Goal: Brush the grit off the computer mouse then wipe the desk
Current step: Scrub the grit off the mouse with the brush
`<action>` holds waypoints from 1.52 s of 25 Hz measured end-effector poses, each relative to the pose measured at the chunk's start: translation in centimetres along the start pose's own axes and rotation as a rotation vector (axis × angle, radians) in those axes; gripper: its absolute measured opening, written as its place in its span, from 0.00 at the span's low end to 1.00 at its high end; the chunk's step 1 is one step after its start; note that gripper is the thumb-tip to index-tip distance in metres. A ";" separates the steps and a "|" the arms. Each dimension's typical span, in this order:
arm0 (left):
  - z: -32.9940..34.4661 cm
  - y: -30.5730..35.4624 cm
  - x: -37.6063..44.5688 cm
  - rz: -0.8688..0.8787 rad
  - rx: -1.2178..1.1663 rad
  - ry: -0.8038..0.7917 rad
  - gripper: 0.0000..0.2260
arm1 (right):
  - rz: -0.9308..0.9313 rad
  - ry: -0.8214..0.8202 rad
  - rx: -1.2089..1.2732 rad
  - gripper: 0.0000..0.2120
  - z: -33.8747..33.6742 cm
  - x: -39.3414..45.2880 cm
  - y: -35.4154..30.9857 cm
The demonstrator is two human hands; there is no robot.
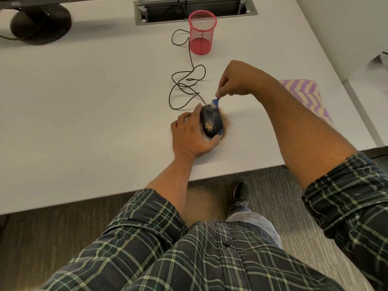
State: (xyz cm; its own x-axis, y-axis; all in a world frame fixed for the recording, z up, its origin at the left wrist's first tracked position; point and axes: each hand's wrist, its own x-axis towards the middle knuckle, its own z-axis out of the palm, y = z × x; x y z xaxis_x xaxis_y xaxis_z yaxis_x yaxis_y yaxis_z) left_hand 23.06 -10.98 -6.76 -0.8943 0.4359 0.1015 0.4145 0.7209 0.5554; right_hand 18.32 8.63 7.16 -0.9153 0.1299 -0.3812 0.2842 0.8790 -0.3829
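A black computer mouse (211, 122) lies on the white desk (94, 114), with a patch of brown grit on its back. My left hand (192, 135) grips the mouse from the left side, thumb round its near end. My right hand (235, 79) pinches a small blue brush (215, 101), whose pale bristles touch the mouse's front end. Brown grit (226, 122) lies on the desk along the mouse's right side. A purple and yellow zigzag cloth (308, 97) lies to the right, partly behind my right forearm.
The mouse cable (184, 85) loops across the desk toward a red mesh pen cup (202, 32). A cable hatch (195, 9) is set into the desk's far side. A monitor base (39, 24) stands at the far left. Grit lies on the carpet (201, 204) below the desk edge.
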 end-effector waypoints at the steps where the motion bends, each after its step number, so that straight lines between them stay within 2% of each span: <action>1: 0.0 0.0 0.0 -0.001 0.003 -0.002 0.46 | -0.021 0.018 0.057 0.08 0.2 0.0 -0.1; 4: -0.1 0.1 -0.1 -0.002 0.001 0.002 0.46 | -0.006 0.017 0.112 0.09 1.5 -0.2 0.2; 8: -0.1 0.2 -0.1 -0.007 0.012 0.010 0.46 | 0.072 0.127 0.144 0.10 2.3 -0.4 1.6; 13: -0.1 0.2 -0.1 -0.004 0.009 0.014 0.46 | 0.115 0.121 0.174 0.09 2.2 -1.2 2.4; 17: 0.0 0.1 -0.2 0.011 0.000 0.020 0.45 | 0.106 0.010 0.261 0.08 2.0 -2.5 3.1; 20: -0.1 0.1 -0.2 0.012 0.011 0.025 0.46 | 0.102 0.059 0.298 0.07 2.1 -3.2 3.4; 24: -0.2 0.3 -0.3 0.017 0.009 0.024 0.46 | 0.112 -0.037 0.233 0.07 1.9 -4.5 4.0; 28: -0.2 0.3 -0.3 0.023 0.015 0.016 0.45 | 0.073 0.040 0.381 0.07 2.2 -5.5 4.5; 32: -0.3 0.4 -0.2 0.021 0.007 0.010 0.44 | 0.078 0.048 0.213 0.08 2.6 -6.1 4.6; 38: -0.5 0.2 0.0 0.020 -0.036 -0.047 0.46 | -0.015 0.244 0.186 0.07 3.9 -6.3 3.3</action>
State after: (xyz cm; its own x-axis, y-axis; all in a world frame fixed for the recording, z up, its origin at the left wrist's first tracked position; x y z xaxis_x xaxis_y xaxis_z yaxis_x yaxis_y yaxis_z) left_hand 23.07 -11.12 -6.28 -0.8766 0.4753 0.0746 0.4249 0.6921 0.5834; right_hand 26.14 8.96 5.05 -0.9550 0.2433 -0.1698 0.2967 0.7853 -0.5434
